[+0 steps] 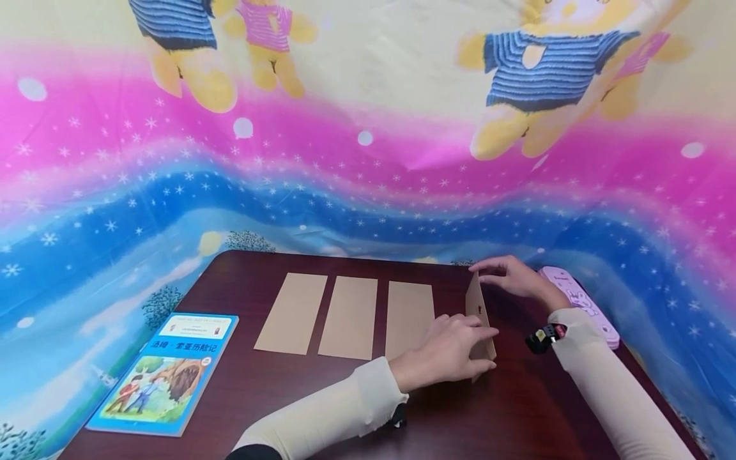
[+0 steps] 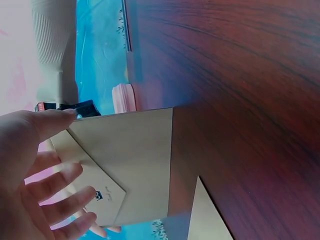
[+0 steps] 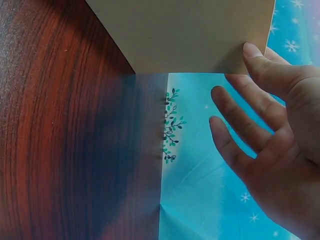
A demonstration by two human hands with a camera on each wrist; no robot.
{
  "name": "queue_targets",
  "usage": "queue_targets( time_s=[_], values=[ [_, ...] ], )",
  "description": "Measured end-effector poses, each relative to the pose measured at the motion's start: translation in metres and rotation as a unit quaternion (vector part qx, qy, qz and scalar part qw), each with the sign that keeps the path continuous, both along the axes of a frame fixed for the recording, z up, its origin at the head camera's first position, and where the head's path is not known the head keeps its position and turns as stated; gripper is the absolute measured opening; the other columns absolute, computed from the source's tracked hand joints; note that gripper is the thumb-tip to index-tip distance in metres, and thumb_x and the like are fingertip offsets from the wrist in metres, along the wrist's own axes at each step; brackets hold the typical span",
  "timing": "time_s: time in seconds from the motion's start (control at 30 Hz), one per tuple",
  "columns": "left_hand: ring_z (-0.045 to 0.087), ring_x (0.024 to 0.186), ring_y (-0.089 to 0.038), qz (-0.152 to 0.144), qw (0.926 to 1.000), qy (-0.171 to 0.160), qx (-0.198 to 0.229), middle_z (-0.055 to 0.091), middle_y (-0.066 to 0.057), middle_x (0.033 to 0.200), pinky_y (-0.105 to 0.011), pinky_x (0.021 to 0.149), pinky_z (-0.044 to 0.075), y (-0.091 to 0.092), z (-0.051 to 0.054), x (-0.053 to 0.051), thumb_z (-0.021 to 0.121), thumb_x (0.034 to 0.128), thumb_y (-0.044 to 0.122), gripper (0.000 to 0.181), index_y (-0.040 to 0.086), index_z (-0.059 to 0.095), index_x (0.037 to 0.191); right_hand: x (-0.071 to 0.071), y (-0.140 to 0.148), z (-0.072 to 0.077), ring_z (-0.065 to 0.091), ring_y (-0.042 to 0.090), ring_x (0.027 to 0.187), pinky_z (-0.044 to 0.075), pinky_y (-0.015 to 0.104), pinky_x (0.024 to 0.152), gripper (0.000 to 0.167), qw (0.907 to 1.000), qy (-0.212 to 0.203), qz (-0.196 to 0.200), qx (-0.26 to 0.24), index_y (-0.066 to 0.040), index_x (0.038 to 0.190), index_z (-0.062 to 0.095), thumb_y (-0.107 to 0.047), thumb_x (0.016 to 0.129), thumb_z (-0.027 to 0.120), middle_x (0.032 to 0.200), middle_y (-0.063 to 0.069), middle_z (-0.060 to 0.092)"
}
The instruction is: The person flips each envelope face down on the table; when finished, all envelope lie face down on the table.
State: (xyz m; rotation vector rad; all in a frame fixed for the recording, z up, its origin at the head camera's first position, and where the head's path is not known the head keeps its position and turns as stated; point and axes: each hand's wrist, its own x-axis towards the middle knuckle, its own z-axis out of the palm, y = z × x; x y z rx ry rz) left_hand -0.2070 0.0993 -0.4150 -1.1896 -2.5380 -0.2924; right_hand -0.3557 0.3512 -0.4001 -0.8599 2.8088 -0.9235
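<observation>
A tan paper envelope [image 1: 476,300] stands on its long edge on the dark table, its pointed flap with a small dark print facing left. At its far upper corner my right hand [image 1: 512,278] pinches it; the thumb lies on the plain face in the right wrist view. My left hand [image 1: 445,348] is at the near end, fingers spread beside the flap. In the left wrist view its thumb [image 2: 55,122] reaches the envelope's near edge. Three flat tan envelopes lie in a row to the left: one [image 1: 291,313], another [image 1: 347,317] and a third [image 1: 409,313], partly hidden by my left hand.
A blue picture-covered book [image 1: 167,377] lies at the table's left side. Beyond my right wrist is a pink case [image 1: 581,306] with a rabbit picture, at the right edge. A printed cloth [image 1: 368,191] hangs behind the table [image 1: 437,421] and along its sides.
</observation>
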Motion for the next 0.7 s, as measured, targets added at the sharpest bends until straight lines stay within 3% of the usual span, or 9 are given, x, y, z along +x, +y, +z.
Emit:
queue_targets(
  time_s=[0.13, 0.3, 0.53, 0.7],
  values=[
    [0.067, 0.102, -0.004, -0.006, 1.0, -0.002, -0.003, 0.069, 0.013, 0.126, -0.022, 0.079, 0.049, -0.002, 0.001, 0.0, 0.069, 0.0926, 0.057, 0.053, 0.033, 0.064, 0.14, -0.003, 0.0, -0.007, 0.068, 0.032, 0.118, 0.059, 0.031, 0.087, 0.043, 0.9987, -0.028, 0.02, -0.039, -0.001, 0.143, 0.056, -0.009, 0.102, 0.063, 0.134, 0.027, 0.065],
    [0.067, 0.101, -0.003, -0.011, 0.9999, -0.004, -0.005, 0.069, 0.013, 0.126, -0.021, 0.077, 0.048, -0.004, 0.0, 0.0, 0.068, 0.0933, 0.056, 0.053, 0.032, 0.064, 0.14, -0.008, -0.001, -0.028, 0.066, 0.018, 0.116, 0.06, 0.037, 0.085, 0.04, 0.9968, -0.06, 0.01, -0.052, -0.001, 0.143, 0.056, -0.008, 0.103, 0.06, 0.137, 0.027, 0.063],
    [0.067, 0.098, -0.003, -0.012, 0.9999, 0.012, -0.001, 0.07, 0.014, 0.123, -0.02, 0.075, 0.048, -0.003, -0.002, -0.002, 0.069, 0.0923, 0.056, 0.053, 0.032, 0.065, 0.139, -0.01, -0.006, -0.062, 0.059, 0.038, 0.128, 0.049, 0.045, 0.099, 0.034, 0.9989, -0.039, -0.025, 0.009, -0.002, 0.135, 0.065, -0.005, 0.101, 0.059, 0.133, 0.02, 0.067],
    [0.068, 0.099, -0.002, -0.014, 0.9998, 0.013, 0.003, 0.07, 0.014, 0.124, -0.019, 0.072, 0.046, -0.003, -0.003, -0.003, 0.069, 0.0921, 0.057, 0.053, 0.033, 0.064, 0.14, -0.011, -0.009, -0.073, 0.062, 0.038, 0.118, 0.05, 0.048, 0.093, 0.03, 0.9996, -0.004, -0.021, 0.019, -0.004, 0.127, 0.07, -0.004, 0.098, 0.064, 0.126, 0.021, 0.067]
  ],
)
